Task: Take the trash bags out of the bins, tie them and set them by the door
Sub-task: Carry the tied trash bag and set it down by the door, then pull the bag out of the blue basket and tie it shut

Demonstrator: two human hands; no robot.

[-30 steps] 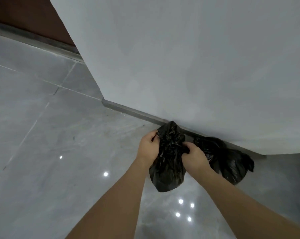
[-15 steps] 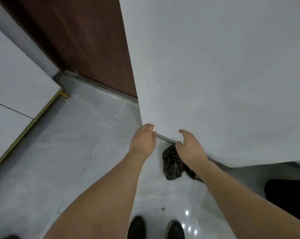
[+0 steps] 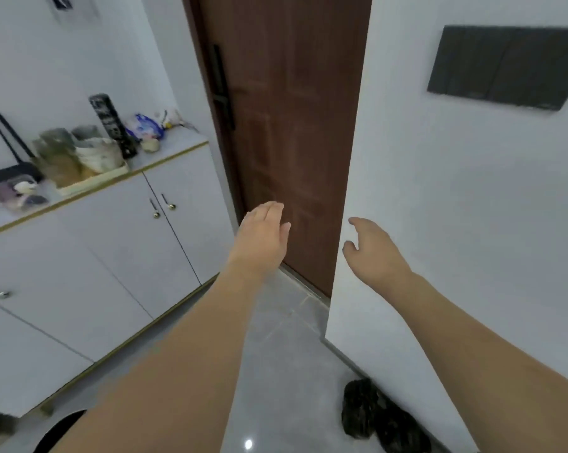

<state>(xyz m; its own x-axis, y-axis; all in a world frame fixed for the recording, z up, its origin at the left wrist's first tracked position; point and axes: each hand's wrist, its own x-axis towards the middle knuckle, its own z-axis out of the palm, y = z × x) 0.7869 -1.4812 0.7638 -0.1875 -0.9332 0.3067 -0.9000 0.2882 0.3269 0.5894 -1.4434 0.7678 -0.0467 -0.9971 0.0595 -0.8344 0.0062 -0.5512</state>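
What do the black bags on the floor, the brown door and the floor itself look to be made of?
Black trash bags: thin crinkled plastic, slightly shiny. Brown door: wood or wood-look panels, matte, grain faintly visible. Grey floor: glossy tile, with grout lines and a lamp reflection.

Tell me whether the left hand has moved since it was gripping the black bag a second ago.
Yes. The left hand has let go and lifted away from the trash bags, which lie on the floor by the wall; it now hangs open before the door.
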